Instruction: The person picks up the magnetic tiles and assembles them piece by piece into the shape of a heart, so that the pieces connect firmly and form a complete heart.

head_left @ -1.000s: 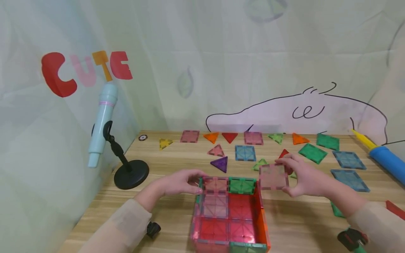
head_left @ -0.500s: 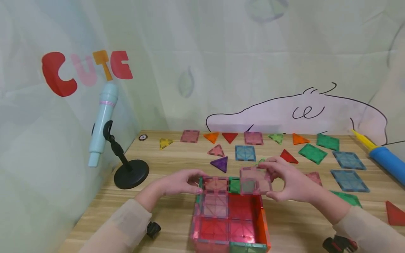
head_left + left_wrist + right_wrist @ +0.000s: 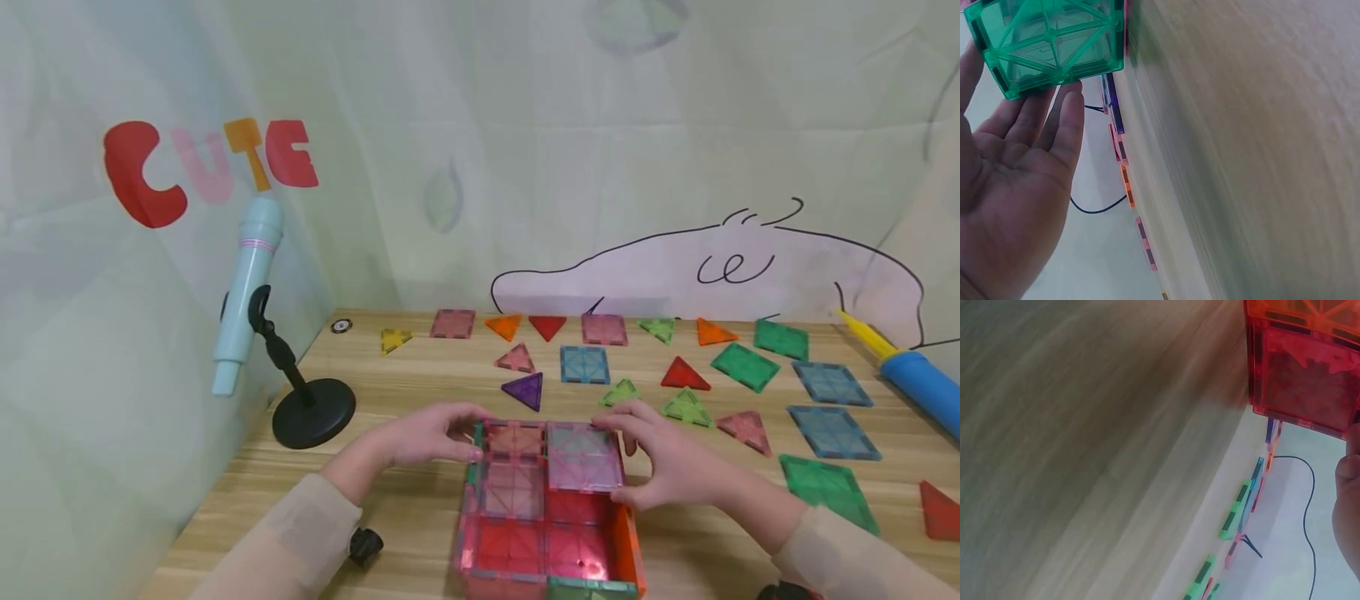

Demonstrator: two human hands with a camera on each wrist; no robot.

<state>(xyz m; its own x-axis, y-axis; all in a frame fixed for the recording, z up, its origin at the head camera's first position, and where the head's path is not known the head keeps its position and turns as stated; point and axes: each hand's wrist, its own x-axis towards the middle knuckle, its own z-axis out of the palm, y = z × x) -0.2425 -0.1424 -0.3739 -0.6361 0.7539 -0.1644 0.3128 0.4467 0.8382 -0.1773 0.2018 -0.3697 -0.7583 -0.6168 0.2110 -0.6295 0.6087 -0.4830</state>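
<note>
A box of translucent magnetic tiles (image 3: pixel 508 550) stands before me, its left half covered by pink and red squares. My left hand (image 3: pixel 431 435) holds its far left corner, fingers behind and thumb at the side; in the left wrist view, that hand's fingers meet a green side tile (image 3: pixel 1050 47). A pink square magnetic tile (image 3: pixel 583 457) lies over the box's far right opening. My right hand (image 3: pixel 667 454) pinches this tile at its right edge. Red tile (image 3: pixel 1310 381) and orange tile (image 3: pixel 1316 309) walls show in the right wrist view, with that hand partly cut off.
Loose tiles lie on the wooden table behind and right of the box, including a purple triangle (image 3: pixel 525 391), a blue square (image 3: pixel 585 365) and a green square (image 3: pixel 828 490). A toy microphone (image 3: pixel 249 292) on a black stand (image 3: pixel 315 414) is at left, a blue-yellow tool (image 3: pixel 926 383) far right.
My right hand has carried the pink square tile leftward, from beside the box to over its far right opening. The left hand has stayed at the far left corner.
</note>
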